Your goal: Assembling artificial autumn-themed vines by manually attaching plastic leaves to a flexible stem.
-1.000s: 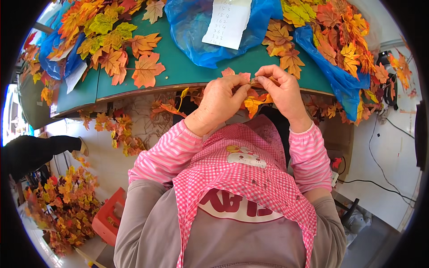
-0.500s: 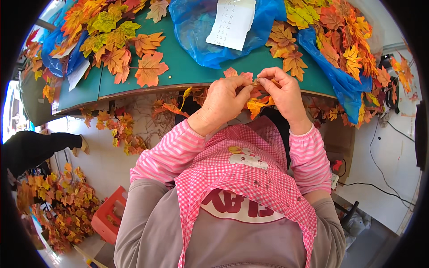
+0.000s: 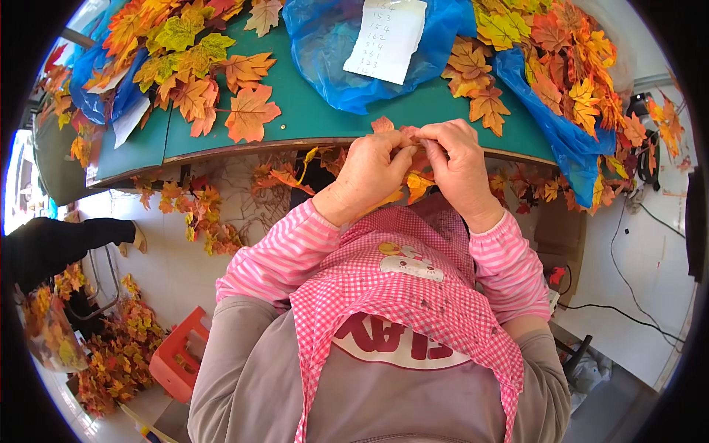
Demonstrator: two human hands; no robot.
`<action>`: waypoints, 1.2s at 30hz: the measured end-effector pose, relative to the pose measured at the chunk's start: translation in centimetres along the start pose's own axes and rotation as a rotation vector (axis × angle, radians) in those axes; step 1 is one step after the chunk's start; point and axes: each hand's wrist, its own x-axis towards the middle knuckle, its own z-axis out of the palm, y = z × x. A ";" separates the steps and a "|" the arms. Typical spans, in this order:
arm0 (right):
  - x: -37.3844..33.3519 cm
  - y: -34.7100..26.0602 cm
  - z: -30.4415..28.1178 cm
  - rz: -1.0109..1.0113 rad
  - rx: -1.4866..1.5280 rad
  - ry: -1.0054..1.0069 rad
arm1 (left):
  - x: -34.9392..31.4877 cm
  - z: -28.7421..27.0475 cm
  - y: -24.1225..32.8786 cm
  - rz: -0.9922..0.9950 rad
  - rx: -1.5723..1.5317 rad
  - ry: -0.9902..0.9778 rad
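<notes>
- Left grip point(image 3: 371, 164), of a person seated as I looked on: its thumb and forefinger were brought together on a leaf sprig point(image 3: 382, 125), with reddish-orange leaf parts showing just beyond the knuckles.
- Right grip point(image 3: 461, 164): its thumb and bent forefinger were closed on the same sprig, the fingertips near those opposite; exactly which part they pinched was hidden from me.
- Position of the sprig: it was held between the two hands at the near edge of the green surface point(image 3: 310, 120). Yellow-orange leaves point(image 3: 419, 184) showed below the fingers; whether they were joined to it could not be told.
- Beyond the hands: a blue plastic bag point(image 3: 317, 66) lay on the surface, with a torn white paper slip point(image 3: 385, 40) on top of it, marked by hand.
- Left part of the surface: yellow-green leaves point(image 3: 185, 33) were heaped with orange ones, and a broad orange leaf point(image 3: 251, 113) lay flat at the near side of the heap.
- Right part: brownish-orange leaves point(image 3: 487, 111) lay beside a second blue bag point(image 3: 528, 111), which hung over the edge beneath a dense orange bunch point(image 3: 583, 96).
- Clothing: a pink checked apron point(image 3: 369, 273) covered the lap, and pink striped sleeves point(image 3: 269, 255) reached the wrists.
- Floor, lower left: a red plastic stool point(image 3: 173, 365) stood near massed autumn foliage point(image 3: 122, 362).
</notes>
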 end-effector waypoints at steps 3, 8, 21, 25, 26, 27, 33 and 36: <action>0.0 0.2 0.1 -0.003 -0.023 -0.028 | 0.2 -0.2 0.0 -0.007 -0.018 -0.001; -0.1 0.3 0.3 0.145 0.077 -0.119 | 0.1 -0.1 -1.2 0.027 -0.002 0.004; 0.4 1.1 -1.2 0.530 0.595 -0.444 | -1.1 -1.3 -0.7 0.191 0.090 -0.096; 2.8 2.6 -2.6 0.010 0.261 -0.267 | -0.7 -1.8 0.1 0.000 -0.190 -0.100; 3.3 2.1 -3.0 -0.077 0.087 -0.026 | -0.7 -2.1 -0.4 -0.025 -0.276 -0.087; 3.4 1.2 -3.5 0.075 0.149 0.089 | -0.4 -2.0 -2.3 0.161 -0.207 -0.019; -0.3 0.5 -2.7 0.417 0.629 -0.108 | -1.0 -3.4 0.1 -0.283 -0.403 -0.117; -0.9 0.2 -1.1 0.190 0.259 -0.055 | -1.5 -3.7 0.1 -0.270 -0.384 -0.167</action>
